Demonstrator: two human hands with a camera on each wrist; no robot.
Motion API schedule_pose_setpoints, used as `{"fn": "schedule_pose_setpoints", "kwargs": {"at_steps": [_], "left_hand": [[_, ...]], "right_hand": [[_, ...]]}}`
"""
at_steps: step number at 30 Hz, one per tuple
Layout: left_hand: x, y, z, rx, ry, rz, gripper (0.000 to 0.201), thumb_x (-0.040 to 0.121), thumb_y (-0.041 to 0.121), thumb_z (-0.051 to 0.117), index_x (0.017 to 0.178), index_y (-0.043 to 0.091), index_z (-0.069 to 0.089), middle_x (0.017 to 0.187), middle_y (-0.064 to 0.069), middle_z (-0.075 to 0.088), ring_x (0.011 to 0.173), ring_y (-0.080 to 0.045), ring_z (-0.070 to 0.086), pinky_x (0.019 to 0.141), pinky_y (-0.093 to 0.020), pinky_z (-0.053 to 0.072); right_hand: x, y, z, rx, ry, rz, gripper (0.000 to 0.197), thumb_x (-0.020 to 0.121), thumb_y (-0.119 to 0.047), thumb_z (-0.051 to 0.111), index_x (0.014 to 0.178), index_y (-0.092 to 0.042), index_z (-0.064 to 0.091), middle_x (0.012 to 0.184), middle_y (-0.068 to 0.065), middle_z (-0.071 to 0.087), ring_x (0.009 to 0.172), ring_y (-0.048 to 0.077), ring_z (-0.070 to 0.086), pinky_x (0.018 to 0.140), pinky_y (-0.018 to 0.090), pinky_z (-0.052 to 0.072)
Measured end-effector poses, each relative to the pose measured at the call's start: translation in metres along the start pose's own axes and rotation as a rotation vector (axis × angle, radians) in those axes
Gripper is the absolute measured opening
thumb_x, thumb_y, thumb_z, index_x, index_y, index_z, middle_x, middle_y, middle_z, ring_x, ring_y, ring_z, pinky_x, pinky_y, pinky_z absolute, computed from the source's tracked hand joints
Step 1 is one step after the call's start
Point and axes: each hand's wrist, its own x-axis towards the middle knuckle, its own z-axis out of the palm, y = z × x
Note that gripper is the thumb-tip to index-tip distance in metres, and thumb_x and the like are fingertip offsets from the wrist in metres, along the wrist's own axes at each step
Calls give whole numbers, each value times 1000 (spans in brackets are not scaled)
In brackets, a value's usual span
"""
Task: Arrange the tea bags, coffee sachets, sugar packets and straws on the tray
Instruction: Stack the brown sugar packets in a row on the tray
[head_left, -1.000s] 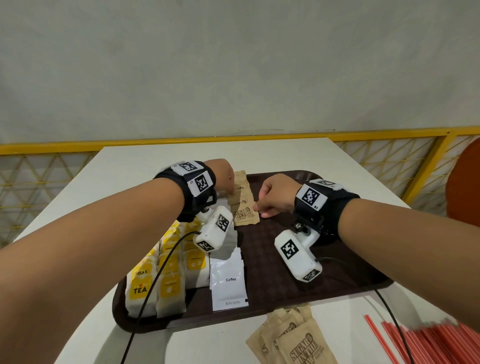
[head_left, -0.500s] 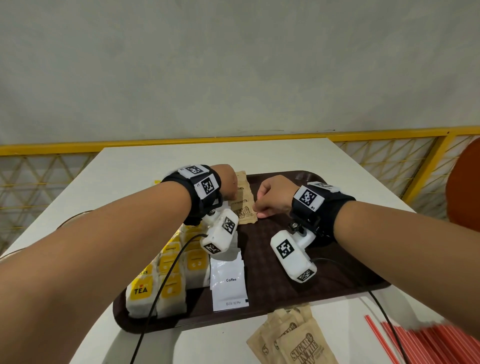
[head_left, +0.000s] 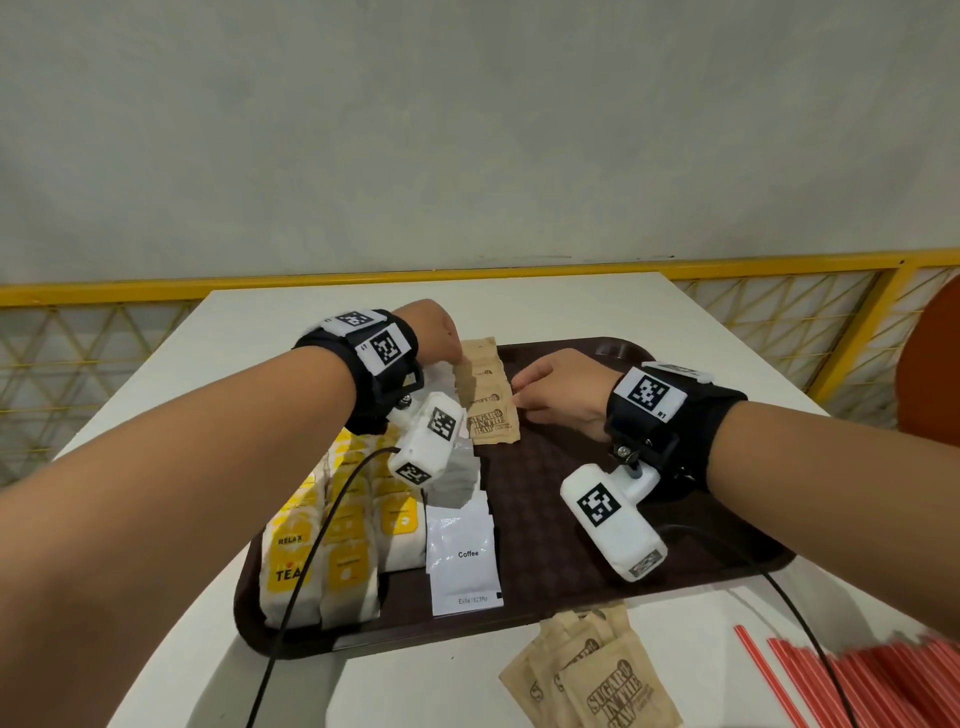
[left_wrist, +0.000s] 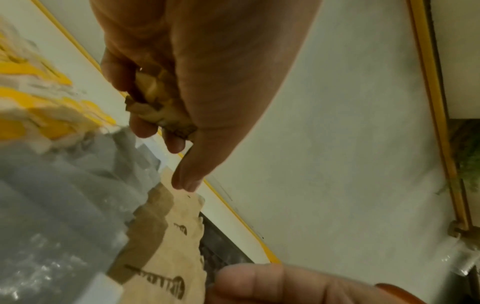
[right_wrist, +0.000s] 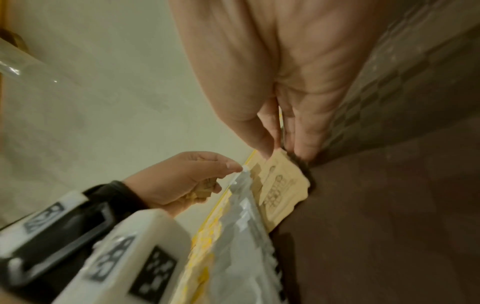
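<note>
On the brown tray (head_left: 597, 467), a row of brown sugar packets (head_left: 488, 410) lies at the back centre. My left hand (head_left: 439, 340) grips a small bunch of sugar packets (left_wrist: 155, 107) in its curled fingers. Its forefinger touches the far end of the row (left_wrist: 176, 236). My right hand (head_left: 540, 389) is at the row's right edge, and thumb and fingers pinch a packet's edge (right_wrist: 280, 181). Yellow-and-white tea bags (head_left: 332, 535) fill the tray's left side. White coffee sachets (head_left: 465, 551) lie beside them.
Several loose sugar packets (head_left: 597, 680) lie on the white table in front of the tray. A pile of red straws (head_left: 883, 680) is at the near right. The tray's right half is bare. A yellow railing (head_left: 571, 270) runs behind the table.
Both hands stay at the sugar row. The right hand's fingertips have slid slightly farther back along its right edge, and the left wrist has shifted a little.
</note>
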Motion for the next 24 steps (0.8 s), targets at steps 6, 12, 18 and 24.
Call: {"fn": "schedule_pose_setpoints", "kwargs": {"at_steps": [6, 12, 18, 24], "left_hand": [[-6, -11, 1, -63, -11, -38, 24, 86, 23, 68, 102, 6, 72, 109, -8, 67, 102, -23, 60, 83, -31, 49], [-21, -10, -2, -645, -33, 13, 25, 92, 15, 60, 117, 16, 60, 100, -8, 64, 75, -15, 60, 59, -22, 46], [-37, -8, 0, -1223, -114, 209, 37, 95, 6, 52, 129, 20, 50, 116, -4, 68, 106, -20, 65, 87, -37, 54], [-53, 6, 13, -1343, -91, 243, 15, 98, 17, 48, 103, 11, 62, 91, -6, 69, 82, -19, 67, 69, -28, 57]], "right_hand": [[6, 3, 21, -175, -47, -37, 40, 79, 0, 58, 119, 5, 60, 121, 23, 62, 113, 39, 59, 99, 50, 48], [-2, -8, 13, 20, 85, -122, 43, 90, 4, 52, 133, -3, 51, 124, 7, 59, 111, 19, 57, 101, 36, 47], [-21, -26, 13, 386, -33, -189, 17, 96, -11, 56, 112, -5, 55, 98, 8, 63, 90, 20, 64, 85, 36, 57], [-28, -28, 24, 483, 7, -267, 5, 91, -4, 61, 96, -5, 62, 95, 11, 65, 80, 17, 68, 69, 27, 59]]}}
